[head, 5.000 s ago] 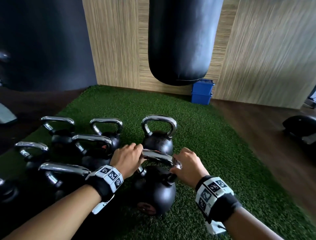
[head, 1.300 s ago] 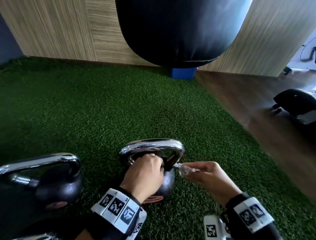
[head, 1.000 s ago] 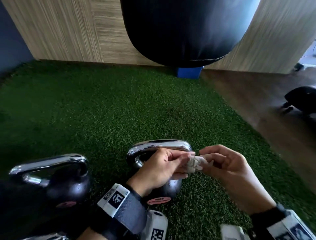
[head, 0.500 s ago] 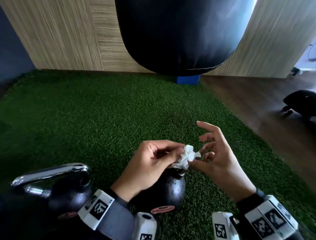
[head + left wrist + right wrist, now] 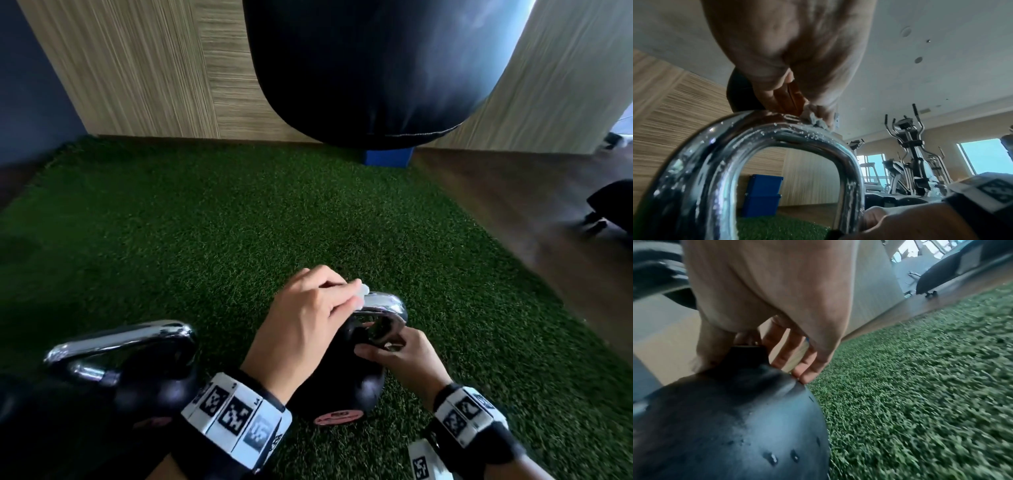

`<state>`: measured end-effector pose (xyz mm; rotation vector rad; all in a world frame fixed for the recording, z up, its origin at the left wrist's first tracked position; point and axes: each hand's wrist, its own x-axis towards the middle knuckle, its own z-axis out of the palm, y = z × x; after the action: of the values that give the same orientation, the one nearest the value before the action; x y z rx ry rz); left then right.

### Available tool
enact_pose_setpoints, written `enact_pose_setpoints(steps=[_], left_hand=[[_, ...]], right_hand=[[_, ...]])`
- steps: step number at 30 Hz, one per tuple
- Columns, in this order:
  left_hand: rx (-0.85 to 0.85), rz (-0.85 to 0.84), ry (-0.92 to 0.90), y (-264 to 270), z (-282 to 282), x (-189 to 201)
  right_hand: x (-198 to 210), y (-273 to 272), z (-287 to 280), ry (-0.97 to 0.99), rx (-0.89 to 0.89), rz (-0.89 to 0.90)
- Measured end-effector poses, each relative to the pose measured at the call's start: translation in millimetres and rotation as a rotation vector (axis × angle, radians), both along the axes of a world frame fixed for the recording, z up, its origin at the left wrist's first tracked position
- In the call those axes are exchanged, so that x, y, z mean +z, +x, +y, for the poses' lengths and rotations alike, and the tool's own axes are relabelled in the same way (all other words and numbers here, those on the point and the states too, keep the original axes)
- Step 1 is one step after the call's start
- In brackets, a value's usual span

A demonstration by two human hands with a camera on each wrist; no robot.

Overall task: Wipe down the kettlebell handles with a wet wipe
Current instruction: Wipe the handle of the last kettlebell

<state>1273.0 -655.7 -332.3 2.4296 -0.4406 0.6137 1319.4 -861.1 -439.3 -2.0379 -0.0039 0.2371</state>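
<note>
We log: left hand (image 5: 308, 318) pinches the wet wipe (image 5: 815, 121) onto the top of the chrome handle (image 5: 385, 303). Right hand (image 5: 406, 359) clasps the handle's right leg, fingertips on the kettlebell (image 5: 342, 387), which stands near centre on turf (image 5: 239, 222).

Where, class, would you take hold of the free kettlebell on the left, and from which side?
Take the left kettlebell by the top bar of its chrome handle, coming from above. It stands upright on the turf, the bar lies roughly level, and the open loop beneath leaves room to wrap round it.
</note>
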Motion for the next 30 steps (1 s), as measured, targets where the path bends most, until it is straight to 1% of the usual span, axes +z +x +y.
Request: enact_pose_setpoints(steps=[2, 5, 9, 10, 17, 21, 23, 25, 28, 30], left_hand=[[-0.015, -0.004, 0.027, -4, 8, -3], [0.036, -0.048, -0.009, -6, 22, -7], [0.045, -0.124, 0.088, -10, 15, -12], [0.046, -0.135, 0.074, -10, 15, -14], [0.181, -0.120, -0.311, -21, 35, -31], [0.222, -0.173, -0.289, -21, 33, -43], [0.260, -0.233, -0.368, -22, 31, -55], [0.327, -0.253, -0.504, -25, 28, -67], [0.413, -0.145, -0.777, -27, 22, -78], [0.410, -0.103, -0.962, -29, 15, -80]], right_hand=[[-3, -1, -3, -0.018, 0.006, -0.033], [-6, -3, -4, -0.059, 0.005, -0.065], [-8, -5, -2, -0.031, 0.000, -0.074], [-8, -5, -2, -0.036, -0.005, -0.079], [-7, -7, -3, 0.015, 0.034, -0.078], [-10, -7, -3, 0.026, 0.030, -0.095], [-12, -7, -4, 0.023, 0.031, -0.094], [-12, -7, -4, 0.026, 0.037, -0.094], [-11, -8, -4, 0.036, 0.046, -0.086], [-11, -8, -3, 0.040, 0.047, -0.087]])
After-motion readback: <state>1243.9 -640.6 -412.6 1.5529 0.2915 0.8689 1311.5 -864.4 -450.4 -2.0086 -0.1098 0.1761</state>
